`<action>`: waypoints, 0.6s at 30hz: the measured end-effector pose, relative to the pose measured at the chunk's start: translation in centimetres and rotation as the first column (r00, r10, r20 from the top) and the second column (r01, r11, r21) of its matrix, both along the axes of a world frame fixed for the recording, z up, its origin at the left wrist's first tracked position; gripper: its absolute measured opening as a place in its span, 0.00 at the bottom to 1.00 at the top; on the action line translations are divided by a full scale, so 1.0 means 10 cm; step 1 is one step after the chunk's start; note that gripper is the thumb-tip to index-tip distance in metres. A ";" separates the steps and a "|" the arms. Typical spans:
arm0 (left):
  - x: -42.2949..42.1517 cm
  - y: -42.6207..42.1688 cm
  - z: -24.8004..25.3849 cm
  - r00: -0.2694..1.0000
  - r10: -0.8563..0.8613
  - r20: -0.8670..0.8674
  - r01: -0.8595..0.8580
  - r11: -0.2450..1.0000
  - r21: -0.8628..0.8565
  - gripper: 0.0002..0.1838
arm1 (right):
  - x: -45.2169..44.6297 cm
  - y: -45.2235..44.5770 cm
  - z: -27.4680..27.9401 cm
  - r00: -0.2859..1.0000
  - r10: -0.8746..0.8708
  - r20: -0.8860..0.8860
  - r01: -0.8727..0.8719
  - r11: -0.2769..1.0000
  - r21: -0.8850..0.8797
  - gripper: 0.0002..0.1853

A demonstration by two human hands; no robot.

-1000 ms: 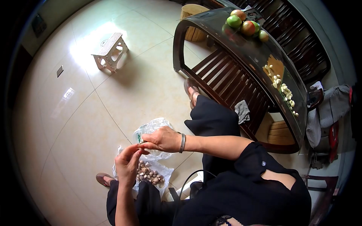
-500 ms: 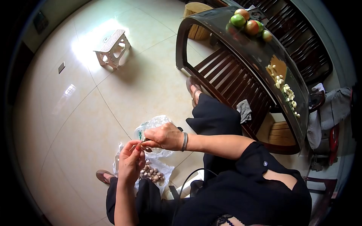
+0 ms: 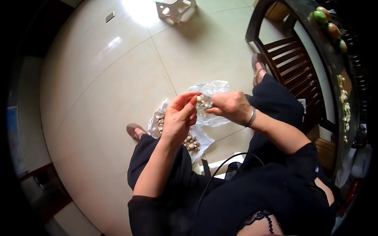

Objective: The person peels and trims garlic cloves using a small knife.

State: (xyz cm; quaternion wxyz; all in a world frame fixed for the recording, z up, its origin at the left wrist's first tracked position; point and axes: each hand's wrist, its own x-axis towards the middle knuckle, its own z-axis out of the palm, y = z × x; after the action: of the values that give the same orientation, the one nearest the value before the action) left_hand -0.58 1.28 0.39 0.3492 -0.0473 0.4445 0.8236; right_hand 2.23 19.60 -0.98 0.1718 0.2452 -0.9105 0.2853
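My left hand pinches a pale garlic clove between thumb and fingertips. Close by on the right, my right hand, with a silver bracelet at the wrist, is closed; a small dark bit shows at its fingers, but I cannot make out what it grips. Below my hands, garlic bulbs lie on a white plastic bag on the floor. A second clear plastic bag with what look like skins in it lies just beyond, partly hidden by my hands.
To the right stands a dark table bearing a line of peeled cloves and several green and red fruits. Under it is a slatted shelf. A folding stool is on the tiled floor ahead. A black cable loops near my lap.
My hands have moved apart, and the pale clove now shows at my left fingertips. The view has turned, so the table sits farther right and the stool higher.
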 end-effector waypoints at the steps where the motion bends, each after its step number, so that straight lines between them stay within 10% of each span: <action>1: 0.00 -0.01 -0.01 1.000 0.000 0.004 0.000 1.000 0.014 0.12 | 0.00 0.00 0.01 1.000 0.002 0.003 -0.002 1.000 0.015 0.18; 7: -0.01 0.00 0.03 0.998 0.047 -0.040 -0.050 0.997 -0.064 0.12 | 0.02 0.03 -0.01 0.998 0.014 0.056 -0.015 1.000 0.012 0.25; 14: 0.00 -0.02 -0.03 0.996 0.048 -0.079 -0.058 0.990 -0.127 0.12 | 0.05 0.09 0.16 0.839 0.054 0.542 0.204 0.892 -0.404 0.15; 18: 0.01 0.01 0.02 0.985 -0.013 -0.174 -0.024 0.978 -0.209 0.10 | -0.04 0.06 -0.02 0.859 0.250 0.446 0.139 0.725 -0.674 0.10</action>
State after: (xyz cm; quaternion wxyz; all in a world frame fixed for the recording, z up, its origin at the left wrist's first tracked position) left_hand -0.47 1.34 0.55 0.2996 -0.0130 0.5580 0.7738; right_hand 1.82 20.23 -1.18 -0.0049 0.1080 -0.7432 0.6603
